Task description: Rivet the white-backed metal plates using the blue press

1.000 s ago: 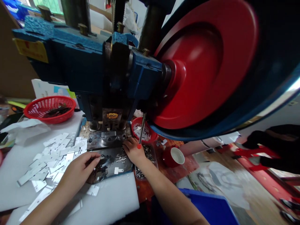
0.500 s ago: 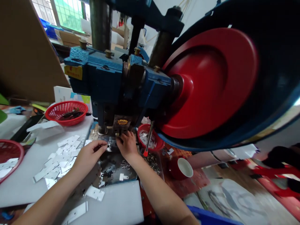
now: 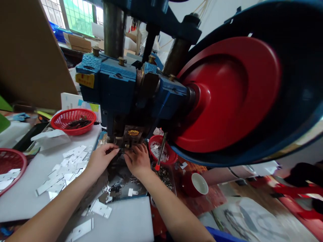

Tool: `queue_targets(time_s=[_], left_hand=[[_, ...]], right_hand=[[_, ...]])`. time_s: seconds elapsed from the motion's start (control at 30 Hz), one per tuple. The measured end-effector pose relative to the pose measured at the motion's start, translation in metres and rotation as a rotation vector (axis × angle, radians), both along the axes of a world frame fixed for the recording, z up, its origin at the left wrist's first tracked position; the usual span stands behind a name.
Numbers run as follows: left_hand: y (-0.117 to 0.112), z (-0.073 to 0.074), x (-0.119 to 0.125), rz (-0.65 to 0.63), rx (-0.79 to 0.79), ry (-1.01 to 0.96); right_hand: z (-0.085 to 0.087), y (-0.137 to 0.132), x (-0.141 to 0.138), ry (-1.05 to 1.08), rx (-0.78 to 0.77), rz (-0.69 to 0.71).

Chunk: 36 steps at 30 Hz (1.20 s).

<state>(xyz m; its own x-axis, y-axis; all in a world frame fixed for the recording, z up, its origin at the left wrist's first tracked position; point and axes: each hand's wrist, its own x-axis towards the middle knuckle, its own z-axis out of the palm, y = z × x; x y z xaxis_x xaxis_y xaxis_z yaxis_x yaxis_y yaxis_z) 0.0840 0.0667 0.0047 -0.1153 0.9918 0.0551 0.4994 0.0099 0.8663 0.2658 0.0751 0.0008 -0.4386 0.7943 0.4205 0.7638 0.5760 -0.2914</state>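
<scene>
Thumb and fingertips of my left hand (image 3: 103,160) pinch a small metal piece (image 3: 121,151) at the front of the press die. My right hand (image 3: 138,160) is beside it, fingers bent in under the press head (image 3: 133,132); what they hold, if anything, is hidden. Just above the fingers is the lower tooling of the blue punch press (image 3: 117,84). Small dark and silvery metal parts (image 3: 116,188) are scattered on the metal plate below my hands. A pile of flat white metal pieces (image 3: 68,168) lies to the left of my left hand.
A red basket with dark parts (image 3: 78,129) stands back left, another red basket (image 3: 21,161) at the left edge. Right of the press are a red bowl of pieces (image 3: 174,156), a tray of small parts (image 3: 165,176) and a mug (image 3: 194,183). A large red flywheel (image 3: 227,94) overhangs the right.
My left hand has moved right and slightly up, bringing the small metal piece to the die beside my right hand. My right hand stays at the die. The camera view has shifted slightly.
</scene>
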Motion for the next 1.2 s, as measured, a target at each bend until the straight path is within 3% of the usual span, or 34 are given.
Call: queue_targets(time_s=[0.23,0.4,0.67,1.2], left_hand=[[0.002,-0.009,0.000,-0.005,0.017,0.000],[0.006,-0.011,0.003,-0.015,0.017,0.001],[0.012,-0.012,0.014,-0.027,0.051,0.035],[0.031,-0.035,0.017,-0.010,0.177,0.207]], right_hand=[[-0.002,-0.002,-0.003,0.016,0.002,-0.053],[-0.004,-0.003,-0.001,0.007,0.028,-0.013],[-0.013,0.001,0.008,0.330,-0.003,-0.001],[0.000,-0.002,0.003,-0.033,0.004,-0.052]])
